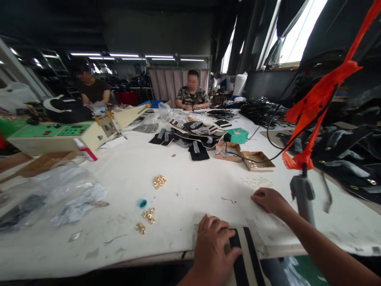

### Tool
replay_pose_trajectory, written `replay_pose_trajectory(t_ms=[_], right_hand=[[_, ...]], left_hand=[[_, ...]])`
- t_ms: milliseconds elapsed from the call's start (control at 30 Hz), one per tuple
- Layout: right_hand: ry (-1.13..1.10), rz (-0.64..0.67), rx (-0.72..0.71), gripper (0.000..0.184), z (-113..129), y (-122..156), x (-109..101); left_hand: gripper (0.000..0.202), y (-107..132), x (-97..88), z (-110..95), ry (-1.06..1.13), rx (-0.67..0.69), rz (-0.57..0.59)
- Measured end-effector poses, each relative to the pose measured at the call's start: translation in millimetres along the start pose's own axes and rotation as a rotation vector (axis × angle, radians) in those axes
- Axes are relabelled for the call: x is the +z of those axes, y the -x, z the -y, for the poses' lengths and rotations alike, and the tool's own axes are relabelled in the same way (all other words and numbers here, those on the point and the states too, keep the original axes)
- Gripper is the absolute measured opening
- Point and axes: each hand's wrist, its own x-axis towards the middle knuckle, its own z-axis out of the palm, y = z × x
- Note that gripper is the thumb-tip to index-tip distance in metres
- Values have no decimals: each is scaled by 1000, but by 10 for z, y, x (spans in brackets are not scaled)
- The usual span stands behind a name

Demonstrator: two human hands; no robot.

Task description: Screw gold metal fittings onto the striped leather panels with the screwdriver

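Observation:
My left hand (212,246) holds a black-and-beige striped fabric panel (246,248) at the front table edge, thumb on its top and fingers curled at its left side. The panel's near end runs out of view. Close to some tiny pale gold pieces (257,182) scattered on the white tabletop, my right hand (269,200) has its fingertips pinched together at the surface. Whatever they hold is too small to make out. A grey hand tool (303,194) with a hook hangs from orange strips, right of that hand.
Piles of gold fittings (160,181) and a blue ring-shaped tub (143,203) lie left. Cardboard boxes (258,162) stand beyond my right hand, beside stacked black panels (199,153). A control machine (53,137) and plastic bags (68,186) occupy the left. Two people (193,93) sit farther back.

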Motion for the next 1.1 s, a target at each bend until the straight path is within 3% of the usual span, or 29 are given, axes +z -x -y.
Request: replay_pose_trajectory(t_ms=[133,300,633,733,933,1100], right_hand=[[5,28,-36,23,-35,-75,19],[100,-78,-105,20,-45,-148,39],[123,-185,-141,30,-20,76,56],[49,-109,-158,36,61,330,39],[-262,260,-222,39,385,1074,180],[-258,275,-348,30,477,1324,389]], left_hand=[[48,37,82,115,10,11,-4],[50,46,117,147,21,3,-17],[50,31,89,48,-44,66,-104],[48,17,51,-6,-72,70,-87],[42,-31,-11,-76,-132,60,19],[40,-43,-13,-93,-142,45,39]])
